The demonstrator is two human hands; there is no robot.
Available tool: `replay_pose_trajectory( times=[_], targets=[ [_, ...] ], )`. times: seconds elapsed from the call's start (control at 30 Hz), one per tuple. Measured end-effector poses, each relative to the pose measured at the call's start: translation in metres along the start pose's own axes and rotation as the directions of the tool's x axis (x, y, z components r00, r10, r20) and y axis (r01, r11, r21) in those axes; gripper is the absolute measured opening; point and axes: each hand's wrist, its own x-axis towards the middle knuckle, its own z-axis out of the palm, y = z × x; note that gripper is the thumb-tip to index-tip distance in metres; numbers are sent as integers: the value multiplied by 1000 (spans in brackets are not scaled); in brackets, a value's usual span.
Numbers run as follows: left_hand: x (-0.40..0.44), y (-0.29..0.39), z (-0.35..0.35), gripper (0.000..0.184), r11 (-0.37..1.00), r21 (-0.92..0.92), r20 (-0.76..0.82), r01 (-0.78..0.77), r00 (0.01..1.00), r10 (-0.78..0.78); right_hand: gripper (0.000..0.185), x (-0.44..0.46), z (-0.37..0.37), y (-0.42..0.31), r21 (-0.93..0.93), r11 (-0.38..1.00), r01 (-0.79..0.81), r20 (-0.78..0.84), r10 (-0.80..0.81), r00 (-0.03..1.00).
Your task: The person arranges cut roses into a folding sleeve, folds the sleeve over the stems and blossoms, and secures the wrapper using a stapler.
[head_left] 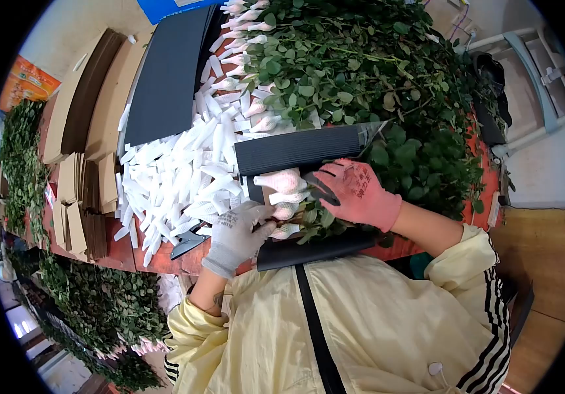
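My left hand (pixel 238 235), in a pale grey glove, has its thumb and fingers closed about a rose bud in a white net sleeve (pixel 285 211). My right hand (pixel 356 192), in a pink glove with dark fingertips, reaches over the rose stems, its fingers apart beside a second netted rose bud (pixel 281 180). These netted roses lie on a black corrugated sheet, with one flap (pixel 295 152) behind them and another flap (pixel 315 249) close to my body. Parts of the stems are hidden beneath my right hand.
White net sleeves (pixel 177 177) are heaped on the red table (pixel 157 264). Leafy roses (pixel 361 65) pile up at the back right. Black sheets (pixel 171 72) and cardboard pieces (pixel 75 184) lie to the left. A black-handled tool (pixel 189 243) sits near my left hand. A metal-framed chair (pixel 538 85) stands at right.
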Motion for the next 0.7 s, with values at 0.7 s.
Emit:
replay_pose_trajectory(
  times=[0.7],
  targets=[
    [12, -19, 9, 30, 997, -64, 65, 45, 997, -41, 27, -12, 42, -32, -160, 946, 282, -151, -305, 940]
  ],
)
